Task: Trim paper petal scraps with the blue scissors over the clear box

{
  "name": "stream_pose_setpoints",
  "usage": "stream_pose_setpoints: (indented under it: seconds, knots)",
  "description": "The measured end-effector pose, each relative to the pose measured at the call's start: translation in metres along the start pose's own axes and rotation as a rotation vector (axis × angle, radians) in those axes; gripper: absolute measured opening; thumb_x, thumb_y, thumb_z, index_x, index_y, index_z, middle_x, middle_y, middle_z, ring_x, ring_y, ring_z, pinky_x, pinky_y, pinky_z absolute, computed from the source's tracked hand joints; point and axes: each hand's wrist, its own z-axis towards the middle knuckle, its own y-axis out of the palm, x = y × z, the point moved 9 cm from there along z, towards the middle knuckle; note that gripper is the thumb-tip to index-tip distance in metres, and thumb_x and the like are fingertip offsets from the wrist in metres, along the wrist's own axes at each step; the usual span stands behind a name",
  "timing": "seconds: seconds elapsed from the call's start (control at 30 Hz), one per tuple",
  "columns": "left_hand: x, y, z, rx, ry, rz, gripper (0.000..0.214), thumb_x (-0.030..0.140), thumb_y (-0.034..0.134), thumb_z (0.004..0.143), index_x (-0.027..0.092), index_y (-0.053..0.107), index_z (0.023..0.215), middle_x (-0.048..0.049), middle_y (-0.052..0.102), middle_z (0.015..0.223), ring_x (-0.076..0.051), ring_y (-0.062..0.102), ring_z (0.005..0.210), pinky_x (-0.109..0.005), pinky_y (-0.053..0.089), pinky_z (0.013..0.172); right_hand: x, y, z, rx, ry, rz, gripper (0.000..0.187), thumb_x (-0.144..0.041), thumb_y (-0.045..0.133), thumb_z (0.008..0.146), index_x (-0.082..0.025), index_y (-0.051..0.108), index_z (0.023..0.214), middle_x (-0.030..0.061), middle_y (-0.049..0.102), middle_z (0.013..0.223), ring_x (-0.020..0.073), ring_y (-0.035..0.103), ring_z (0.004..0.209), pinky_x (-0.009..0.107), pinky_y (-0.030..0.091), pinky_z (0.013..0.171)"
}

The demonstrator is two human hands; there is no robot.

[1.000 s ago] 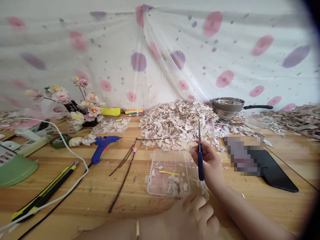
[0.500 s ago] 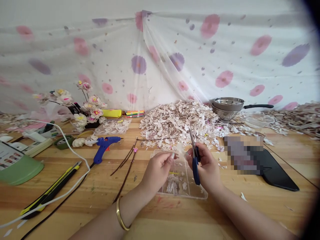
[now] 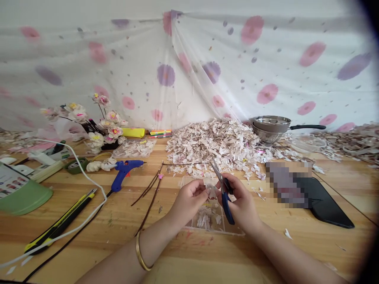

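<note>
Between my hands is a thin, pale, petal-like piece (image 3: 211,191), pinched by the fingers of my left hand (image 3: 189,199). My right hand (image 3: 243,201) is closed on a pair of scissors with dark blue handles (image 3: 227,207); the blades point up and to the left, beside the pale piece. Fingertips of my right hand are close to that piece, but I cannot tell whether they touch it. Below both hands lies a clear divided plastic box (image 3: 237,232) with small pale scraps (image 3: 204,219) in one compartment, partly hidden by the hands.
Behind the box rises a heap of pale flakes (image 3: 213,146), with metal bowls (image 3: 271,130) at its right. A blue glue gun (image 3: 120,175), thin brown twigs (image 3: 149,205), a yellow-black utility knife (image 3: 62,221) and paper flowers (image 3: 103,126) are on the left. A black phone-like slab (image 3: 328,205) lies right.
My hands have come closer together, with the pale piece now lower between them. The scissors have tilted, their tips swinging left and slightly down.
</note>
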Motion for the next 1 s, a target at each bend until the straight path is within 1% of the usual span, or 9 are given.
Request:
stream_pose_setpoints:
  seconds: [0.13,0.23,0.33,0.43,0.57,0.67,0.77,0.9,1.0]
  knots:
    - [0.0,-0.009,0.003,0.045,0.001,-0.011,0.033,0.042,0.077,0.07,0.014,0.067,0.084,-0.0042,0.07,0.076,-0.016,0.065,0.071,-0.028,0.052,0.071,-0.002,0.0,0.001,-0.022,-0.007,-0.035,0.035,-0.023,0.062,0.082,-0.023,0.055,0.116,0.0045,0.065,0.088,0.0173,0.059,0.074,0.031,0.05,0.068]
    - [0.002,-0.013,0.004,0.062,0.011,0.003,0.031,0.042,0.077,0.071,0.014,0.068,0.081,-0.003,0.069,0.073,-0.015,0.064,0.066,-0.027,0.051,0.066,-0.009,0.0,0.001,-0.027,-0.066,-0.08,0.038,-0.021,0.063,0.082,-0.024,0.054,0.119,0.0046,0.067,0.092,0.0156,0.058,0.072,0.03,0.05,0.069]
    - [0.006,-0.01,0.003,0.029,0.017,0.015,0.031,0.043,0.076,0.072,0.014,0.068,0.078,-0.0027,0.068,0.07,-0.014,0.063,0.064,-0.026,0.051,0.065,-0.017,0.001,0.001,-0.032,-0.13,-0.106,0.041,-0.016,0.063,0.08,-0.025,0.054,0.119,0.0032,0.068,0.093,0.0141,0.057,0.07,0.028,0.05,0.068]
    - [0.008,-0.004,0.001,-0.019,0.005,0.044,0.031,0.043,0.076,0.072,0.014,0.068,0.075,-0.0028,0.067,0.068,-0.014,0.061,0.063,-0.025,0.05,0.064,-0.018,-0.001,0.001,-0.021,-0.131,-0.102,0.04,-0.014,0.062,0.08,-0.025,0.055,0.118,0.0031,0.067,0.092,0.014,0.056,0.07,0.028,0.049,0.067]
    - [0.007,-0.002,0.001,-0.037,-0.011,0.047,0.031,0.043,0.078,0.071,0.014,0.07,0.078,-0.0028,0.069,0.071,-0.013,0.061,0.062,-0.024,0.049,0.062,-0.008,-0.004,0.002,0.012,-0.046,-0.033,0.038,-0.017,0.063,0.08,-0.024,0.056,0.116,0.0034,0.066,0.089,0.016,0.057,0.072,0.031,0.048,0.068]
    - [0.005,-0.002,0.001,-0.045,-0.009,0.034,0.032,0.044,0.077,0.071,0.014,0.069,0.076,-0.0026,0.069,0.071,-0.013,0.061,0.063,-0.024,0.049,0.063,0.0,-0.002,0.003,0.021,0.042,0.073,0.034,-0.023,0.065,0.08,-0.024,0.057,0.113,0.003,0.064,0.086,0.0177,0.058,0.075,0.033,0.047,0.069]
    - [0.004,-0.002,0.002,-0.052,-0.006,0.048,0.031,0.044,0.077,0.072,0.014,0.069,0.078,-0.0025,0.069,0.071,-0.013,0.062,0.064,-0.024,0.049,0.064,0.006,-0.001,0.004,0.047,0.139,0.209,0.035,-0.029,0.07,0.076,-0.023,0.058,0.109,0.0017,0.063,0.083,0.0176,0.058,0.074,0.033,0.046,0.07]
    - [0.007,-0.004,0.003,-0.051,-0.01,0.089,0.029,0.043,0.077,0.072,0.014,0.071,0.078,-0.002,0.068,0.068,-0.013,0.062,0.062,-0.024,0.048,0.062,0.011,0.005,0.005,0.022,0.301,0.394,0.038,-0.033,0.077,0.071,-0.023,0.059,0.103,0.0001,0.063,0.081,0.016,0.057,0.074,0.03,0.046,0.067]
    - [0.014,-0.008,0.002,-0.026,0.01,0.073,0.029,0.042,0.079,0.071,0.015,0.071,0.076,-0.0022,0.068,0.067,-0.013,0.062,0.062,-0.024,0.048,0.061,0.01,0.005,0.005,0.027,0.357,0.464,0.042,-0.037,0.079,0.071,-0.023,0.059,0.105,-0.0015,0.061,0.08,0.0137,0.054,0.07,0.026,0.043,0.062]
